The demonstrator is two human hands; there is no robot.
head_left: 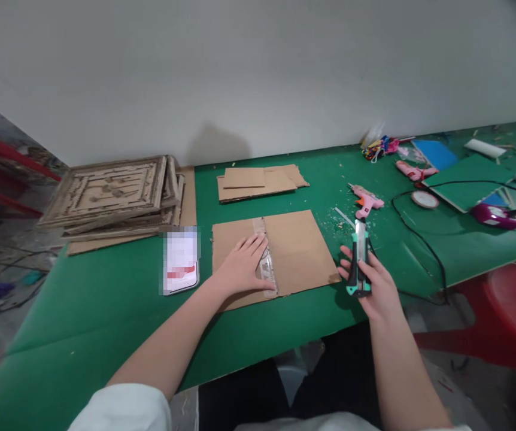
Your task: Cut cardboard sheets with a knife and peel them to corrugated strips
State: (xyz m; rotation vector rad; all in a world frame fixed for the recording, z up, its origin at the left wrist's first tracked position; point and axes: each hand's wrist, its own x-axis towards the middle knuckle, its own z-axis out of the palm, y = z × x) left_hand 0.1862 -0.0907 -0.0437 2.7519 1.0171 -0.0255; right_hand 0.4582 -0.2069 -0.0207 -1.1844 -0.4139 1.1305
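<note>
My left hand (243, 263) lies flat with its fingers stretched over a brown cardboard sheet (303, 251). Beneath its fingertips and thumb runs a strip of clear tape (267, 266) across the sheet. Just past the sheet's right edge, my right hand (377, 284) holds a green and black utility knife (360, 257), tip pointing away from me. The thumb rests on the knife's body, and the other fingers are partly behind it. Beyond the knife tip lies a pink hot glue gun (368, 200) on the green table. Whether the blade is out I cannot tell.
A phone (181, 263) lies left of the sheet, near a stack of cardboard frames (114, 194). Smaller cardboard pieces (258, 179) lie behind. On the right are a tape roll (425, 199), another pink glue gun (415, 172), a black cable (419, 239) and a purple device (498, 215).
</note>
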